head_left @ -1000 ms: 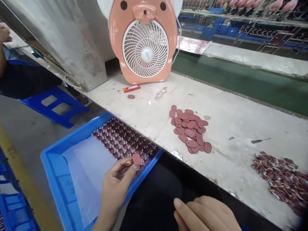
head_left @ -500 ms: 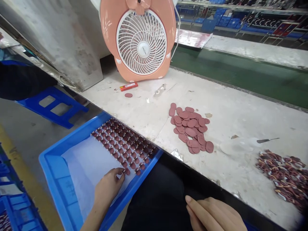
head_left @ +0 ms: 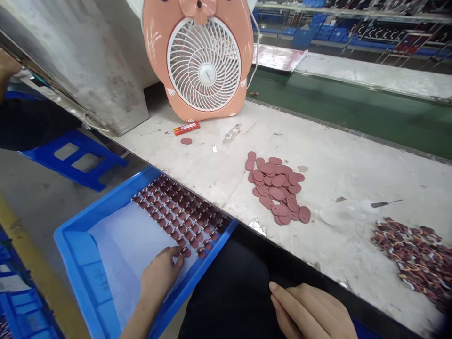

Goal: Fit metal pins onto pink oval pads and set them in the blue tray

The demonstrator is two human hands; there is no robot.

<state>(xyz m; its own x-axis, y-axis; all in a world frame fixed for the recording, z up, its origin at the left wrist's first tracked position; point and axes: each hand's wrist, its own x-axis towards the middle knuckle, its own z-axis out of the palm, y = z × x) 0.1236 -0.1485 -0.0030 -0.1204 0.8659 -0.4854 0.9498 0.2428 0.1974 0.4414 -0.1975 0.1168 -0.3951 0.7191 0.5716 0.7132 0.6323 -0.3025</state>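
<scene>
In tray (head_left: 76, 240), maroon piece (head_left: 187, 253), touching left hand (head_left: 161, 273)

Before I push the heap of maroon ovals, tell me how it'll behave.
The heap of maroon ovals would likely spread rather than shift whole, since pieces overlap loosely. Being thin and flat, they probably slide instead of rolling. Their small, slim shape suggests each is light.

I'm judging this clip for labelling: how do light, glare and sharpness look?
In the head view: bright, diffuse light on the worktop; glossy highlights on the orange fan; left hand and lined-up pieces fairly clear; dark lap clothing loses detail; far racks look soft; loose pile blurs toward the darkened lower-right corner.
</scene>
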